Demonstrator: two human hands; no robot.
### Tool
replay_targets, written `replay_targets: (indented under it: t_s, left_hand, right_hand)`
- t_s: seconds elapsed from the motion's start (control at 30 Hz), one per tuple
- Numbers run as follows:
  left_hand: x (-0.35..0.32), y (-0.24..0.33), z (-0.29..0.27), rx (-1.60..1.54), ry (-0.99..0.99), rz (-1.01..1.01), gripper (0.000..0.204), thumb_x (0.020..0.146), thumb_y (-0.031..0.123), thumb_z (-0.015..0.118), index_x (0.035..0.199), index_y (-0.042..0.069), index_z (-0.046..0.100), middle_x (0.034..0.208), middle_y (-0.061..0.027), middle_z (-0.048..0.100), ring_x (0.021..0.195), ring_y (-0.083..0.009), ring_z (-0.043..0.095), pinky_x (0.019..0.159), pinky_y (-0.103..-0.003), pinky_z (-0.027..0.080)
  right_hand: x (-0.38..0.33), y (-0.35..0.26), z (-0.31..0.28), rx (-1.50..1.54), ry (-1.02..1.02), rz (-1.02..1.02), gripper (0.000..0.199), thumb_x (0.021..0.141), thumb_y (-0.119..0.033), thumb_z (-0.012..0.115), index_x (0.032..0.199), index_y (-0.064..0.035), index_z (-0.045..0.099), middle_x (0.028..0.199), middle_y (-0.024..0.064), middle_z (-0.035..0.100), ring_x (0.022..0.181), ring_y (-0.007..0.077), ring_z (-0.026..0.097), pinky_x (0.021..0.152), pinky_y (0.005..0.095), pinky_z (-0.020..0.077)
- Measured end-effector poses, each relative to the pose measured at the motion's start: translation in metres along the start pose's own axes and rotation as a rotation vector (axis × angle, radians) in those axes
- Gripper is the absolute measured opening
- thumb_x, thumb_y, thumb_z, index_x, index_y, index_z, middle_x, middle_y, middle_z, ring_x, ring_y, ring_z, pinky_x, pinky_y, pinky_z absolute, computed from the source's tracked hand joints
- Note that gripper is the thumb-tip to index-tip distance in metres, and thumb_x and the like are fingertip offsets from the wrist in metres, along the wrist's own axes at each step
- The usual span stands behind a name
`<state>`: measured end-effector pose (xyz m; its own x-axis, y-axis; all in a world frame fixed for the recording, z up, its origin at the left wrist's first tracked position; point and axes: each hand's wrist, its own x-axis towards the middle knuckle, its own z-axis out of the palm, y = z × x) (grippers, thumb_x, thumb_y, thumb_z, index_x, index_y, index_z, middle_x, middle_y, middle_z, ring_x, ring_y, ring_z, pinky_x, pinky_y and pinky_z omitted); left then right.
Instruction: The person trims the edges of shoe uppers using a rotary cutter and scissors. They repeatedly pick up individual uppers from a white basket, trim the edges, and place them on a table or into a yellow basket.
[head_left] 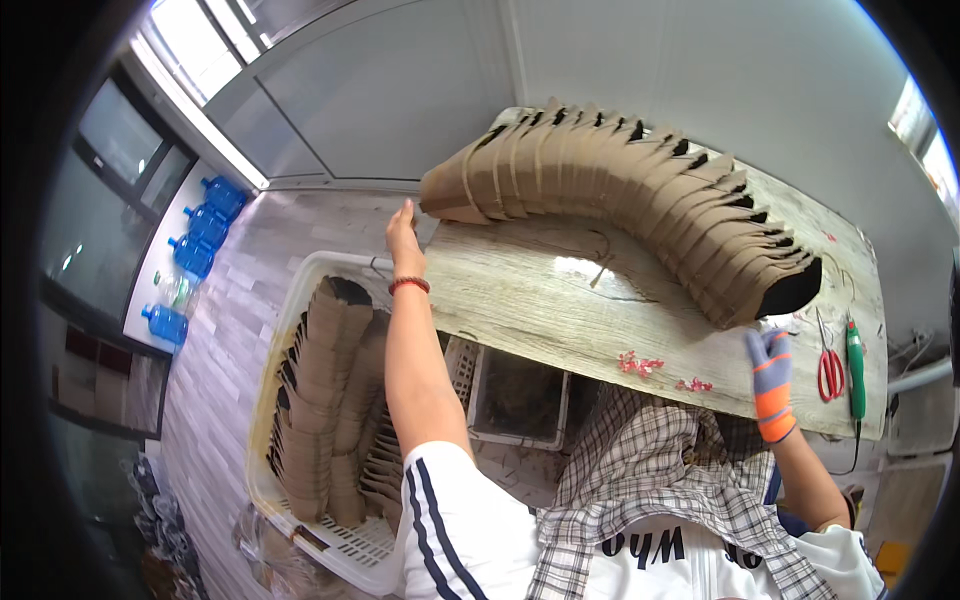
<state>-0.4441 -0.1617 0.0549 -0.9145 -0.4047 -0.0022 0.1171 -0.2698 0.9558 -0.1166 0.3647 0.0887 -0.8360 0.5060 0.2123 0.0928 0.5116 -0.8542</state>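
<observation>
A long curved row of nested tan, suede-like pieces with black insides lies across the wooden-topped table. My bare left hand, with a red bead bracelet at the wrist, is held upright at the row's left end, its fingers stretched out. I cannot tell whether it touches the end piece. My right hand wears a purple and orange glove. Its fingers extend toward the dark opening at the row's right end, and nothing shows in them. Part of that hand's thumb side is hard to make out.
Red-handled scissors and a green corded tool lie right of my gloved hand. Red scraps dot the table's near edge. A white basket with more nested tan pieces stands on the floor at left. Blue water jugs line the wall.
</observation>
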Motion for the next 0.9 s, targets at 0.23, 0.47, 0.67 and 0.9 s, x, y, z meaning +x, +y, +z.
replay_targets:
  t_s: [0.23,0.47,0.67,0.9]
  left_hand:
    - [0.004,0.006,0.089,0.150,-0.309,-0.021,0.043,0.078,0.029,0.077,0.108,0.001,0.063,0.107,-0.0048,0.064,0.095,-0.0154,0.057,0.089,-0.031,0.041]
    - [-0.125,0.022,0.114,0.024,-0.689,0.016,0.048,0.078,0.013,0.073,0.122,0.000,0.057,0.116,-0.0045,0.062,0.102,-0.0141,0.057,0.093,-0.028,0.045]
    - [-0.215,-0.015,0.135,0.100,-0.776,0.006,0.062,0.072,0.009,0.080,0.126,-0.001,0.052,0.124,-0.0061,0.056,0.114,-0.0165,0.050,0.098,-0.028,0.041]
    - [-0.275,-0.024,0.183,0.006,-0.844,0.056,0.050,0.076,0.004,0.077,0.121,-0.002,0.056,0.116,-0.0043,0.060,0.104,-0.0146,0.055,0.091,-0.028,0.045]
  right_hand:
    - [0.090,0.033,0.005,0.562,-0.160,0.376,0.039,0.089,-0.033,0.068,0.114,-0.0045,0.060,0.098,0.0005,0.061,0.087,0.0101,0.058,0.078,0.0249,0.0486]
    - [0.167,0.025,-0.009,0.287,-0.092,0.037,0.026,0.079,-0.012,0.076,0.096,0.0066,0.070,0.090,0.0040,0.069,0.081,0.0104,0.062,0.074,0.0266,0.0500]
    - [0.328,0.144,-0.101,0.242,-0.137,0.045,0.053,0.078,-0.017,0.079,0.122,0.0015,0.058,0.114,0.0068,0.066,0.100,0.0165,0.061,0.089,0.0298,0.0483]
    - [0.297,0.170,-0.176,-0.447,0.159,0.122,0.076,0.083,-0.056,0.063,0.126,0.0065,0.052,0.124,0.0232,0.058,0.116,0.0331,0.056,0.098,0.0364,0.0424]
